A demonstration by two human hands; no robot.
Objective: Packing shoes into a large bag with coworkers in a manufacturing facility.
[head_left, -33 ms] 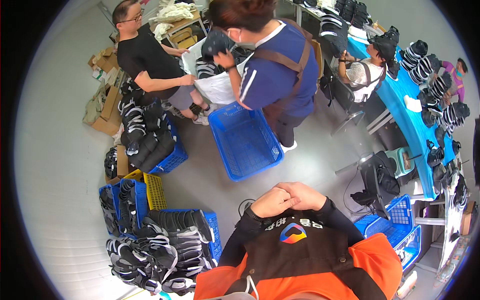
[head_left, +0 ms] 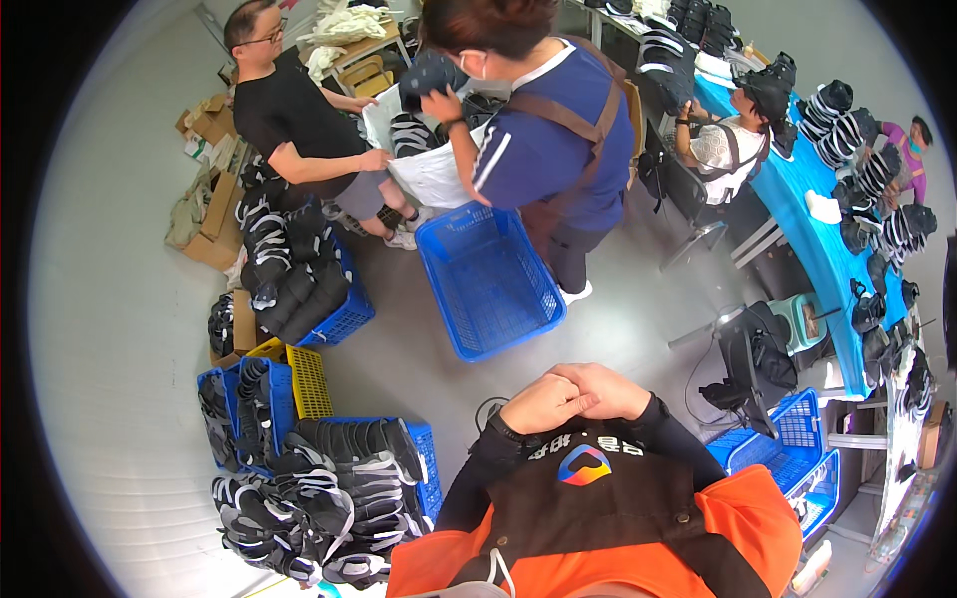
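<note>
My left hand [head_left: 539, 404] and my right hand [head_left: 612, 390] are clasped together in front of my dark apron [head_left: 618, 498]. The fingers of both are closed and no object shows in them; where they overlap, some fingers are hidden. A dark band circles my left wrist. Beyond my hands, apart from them, a blue plastic crate [head_left: 488, 284] sits on the floor with nothing in it.
Ahead, two co-workers stand at a white sack [head_left: 434, 171]; one holds a dark shoe piece [head_left: 431, 82]. Crates of black shoe parts [head_left: 344, 488] line the left. On the right are a chair [head_left: 748, 369], blue crates [head_left: 793, 429] and a blue-covered table [head_left: 812, 249].
The co-worker in blue has shifted the dark shoe piece slightly upward, with a small movement of the arm and head. My hands have not moved.
</note>
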